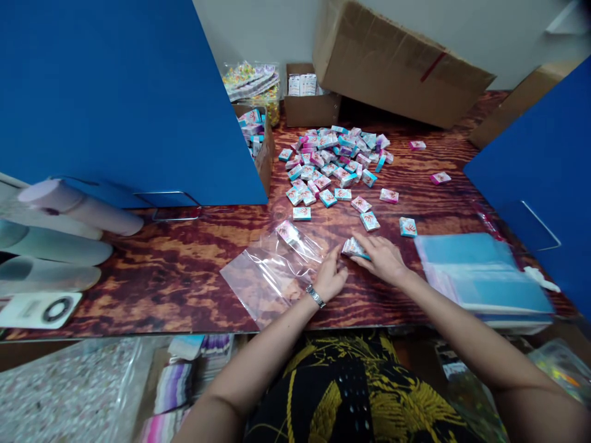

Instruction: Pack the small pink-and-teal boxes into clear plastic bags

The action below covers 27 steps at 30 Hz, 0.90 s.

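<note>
My right hand (384, 259) curls over a short row of small printed boxes (353, 248) on the wooden table. My left hand (331, 274), with a metal watch at the wrist, is closed at the left end of that row; its fingertips partly hide what they grip. Left of it lies a clear plastic bag (261, 277) with a small pink box (287, 232) at its far end. Beyond my hands is a loose heap of small pink and blue boxes (330, 160), and several single ones lie scattered nearer.
At right lies a stack of blue and clear plastic sleeves (480, 271). Blue cabinet doors (115, 104) flank the table on both sides. Cardboard boxes (397, 61) stand at the back. Bottles (83, 209) and a phone (41, 309) lie at far left.
</note>
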### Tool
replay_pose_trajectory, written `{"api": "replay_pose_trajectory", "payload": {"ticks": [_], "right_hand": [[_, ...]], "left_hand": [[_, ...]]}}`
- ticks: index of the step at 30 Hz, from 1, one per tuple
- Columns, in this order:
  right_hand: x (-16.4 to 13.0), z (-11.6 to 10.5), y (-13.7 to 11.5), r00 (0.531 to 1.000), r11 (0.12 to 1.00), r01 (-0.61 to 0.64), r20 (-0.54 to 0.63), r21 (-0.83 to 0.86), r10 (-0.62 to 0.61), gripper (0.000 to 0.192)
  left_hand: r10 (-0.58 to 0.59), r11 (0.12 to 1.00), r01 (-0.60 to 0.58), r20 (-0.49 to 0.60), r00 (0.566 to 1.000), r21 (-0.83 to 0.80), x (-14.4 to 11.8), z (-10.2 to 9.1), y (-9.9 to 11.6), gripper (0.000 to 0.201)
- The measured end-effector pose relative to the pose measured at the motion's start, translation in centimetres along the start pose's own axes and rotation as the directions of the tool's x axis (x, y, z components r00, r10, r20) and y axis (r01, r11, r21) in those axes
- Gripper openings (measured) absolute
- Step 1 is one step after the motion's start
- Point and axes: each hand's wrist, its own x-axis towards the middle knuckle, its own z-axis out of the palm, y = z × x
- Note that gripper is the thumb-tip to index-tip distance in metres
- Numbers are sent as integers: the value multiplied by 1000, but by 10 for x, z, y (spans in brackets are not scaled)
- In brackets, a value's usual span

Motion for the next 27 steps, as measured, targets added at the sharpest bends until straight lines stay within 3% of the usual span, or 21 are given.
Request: {"api": "replay_pose_trajectory", "payload": {"ticks": [6,11,20,27], "right_hand": [[-10,7,5,991,978,127,-55,166,-119,67],[-18,18,6,988,951,120,-128,285,-86,56],[-16,19,1,984,943,123,-164,309,-75,58],[-12,26,4,953,932,215,-273,292,-134,52]], "left_hand": [[19,998,-20,25,1000,52,4,1,-4,73],[-21,998,18,41,999,59,5,3,-1,75],[-36,995,33,35,999,90,8,2,5,71],[-17,984,12,28,999,179,10,2,9,68]]}}
